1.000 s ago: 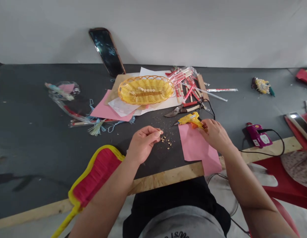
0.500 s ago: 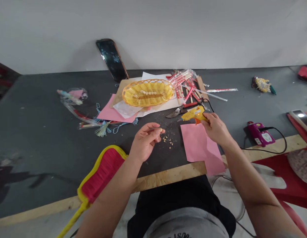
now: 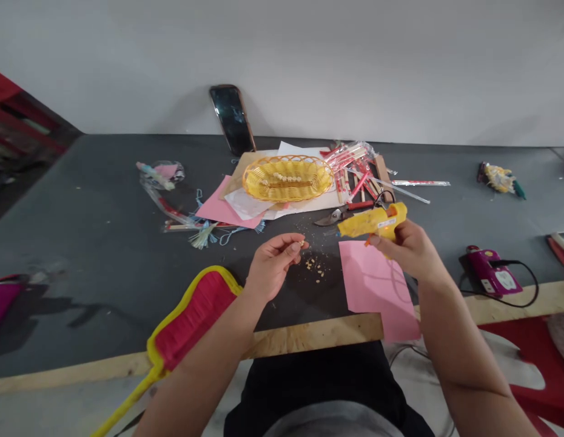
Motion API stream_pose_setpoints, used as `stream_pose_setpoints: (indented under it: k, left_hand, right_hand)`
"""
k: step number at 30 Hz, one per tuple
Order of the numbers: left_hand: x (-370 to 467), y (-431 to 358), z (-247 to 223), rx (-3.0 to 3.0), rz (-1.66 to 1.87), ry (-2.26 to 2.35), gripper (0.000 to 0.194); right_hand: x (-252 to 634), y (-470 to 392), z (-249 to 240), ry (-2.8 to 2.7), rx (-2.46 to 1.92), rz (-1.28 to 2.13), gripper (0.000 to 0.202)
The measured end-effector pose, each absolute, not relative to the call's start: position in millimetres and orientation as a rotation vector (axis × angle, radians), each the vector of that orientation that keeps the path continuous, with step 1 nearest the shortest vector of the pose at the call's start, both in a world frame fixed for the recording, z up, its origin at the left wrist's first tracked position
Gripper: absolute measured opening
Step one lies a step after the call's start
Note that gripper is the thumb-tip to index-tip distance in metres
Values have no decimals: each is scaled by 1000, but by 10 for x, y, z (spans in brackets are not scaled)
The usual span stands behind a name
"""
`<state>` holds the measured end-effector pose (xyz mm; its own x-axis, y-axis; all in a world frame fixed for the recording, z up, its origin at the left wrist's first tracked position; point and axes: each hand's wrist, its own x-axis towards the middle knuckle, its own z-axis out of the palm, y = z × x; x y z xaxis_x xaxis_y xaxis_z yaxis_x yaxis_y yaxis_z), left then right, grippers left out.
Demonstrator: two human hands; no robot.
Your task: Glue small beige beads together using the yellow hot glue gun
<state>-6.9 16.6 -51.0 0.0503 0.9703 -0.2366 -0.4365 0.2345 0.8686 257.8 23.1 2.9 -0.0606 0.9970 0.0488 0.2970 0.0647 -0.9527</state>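
Note:
My left hand [image 3: 277,261] pinches a small pale piece [image 3: 302,243] between thumb and fingertips; its exact shape is too small to tell. My right hand [image 3: 409,246] is wrapped round a yellow glue gun [image 3: 373,223] with an orange trigger, its nozzle pointing left. Small pale bits [image 3: 316,267] lie scattered on the dark table between the hands. Pink paper [image 3: 370,276] lies below the glue gun. Behind the hands stands a yellow woven basket [image 3: 288,193] holding a twig with pale beads or pieces along it. Red-handled pruning shears [image 3: 336,216] lie just behind the glue gun's nozzle.
A phone [image 3: 234,121] leans on the wall. Wrapped red sticks [image 3: 355,161] lie right of the basket, blue tassels [image 3: 204,235] to its left. A pink and yellow fan-shaped item [image 3: 195,315] overhangs the front edge. A purple power adapter [image 3: 493,273] with a cable sits at right.
My right hand has turned the glue gun, which now shows more of its upper body and its rear end. My left hand still pinches the small piece. The camera view has shifted to the left.

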Motion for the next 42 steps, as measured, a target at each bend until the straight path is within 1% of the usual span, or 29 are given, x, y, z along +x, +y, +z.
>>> stream_pose_setpoints:
  k: [3, 5, 8, 10, 14, 20, 25, 29, 33, 42]
  left_hand:
    - [-69, 159, -499, 747, 1224, 1023, 31]
    - [-72, 153, -504, 792, 1229, 1041, 29]
    - [-80, 144, -522, 820, 1239, 1039, 28]
    - [-85, 139, -531, 818, 1247, 1033, 28]
    - [-94, 134, -538, 819, 1262, 1043, 29]
    - [-106, 121, -545, 822, 1252, 1030, 29]
    - [-108, 120, -535, 814, 1264, 1024, 30]
    - [-109, 124, -536, 832, 1263, 1020, 31]
    - [-110, 124, -549, 844, 1263, 1031, 32]
    - [-121, 114, -562, 849, 1236, 1027, 30]
  right_hand:
    - [2478, 192, -122, -1620, -1360, 1015, 32]
    - [2441, 167, -222, -1660, -1372, 930, 31]
    - [2413, 137, -321, -1711, -1279, 833, 33]
    - [2398, 124, -351, -1779, -1210, 824, 31]
    - [2370, 107, -367, -1881, -1168, 786, 21]
    - [2361, 110, -389, -1839, -1220, 787, 30]
    - [2369, 152, -380, -1892, -1131, 770, 16]
    - [2379, 160, -380, -1949, -1133, 712, 19]
    - [2374, 156, -395, -1967, -1173, 721, 15]
    - [2373, 159, -421, -1989, -1171, 723, 16]
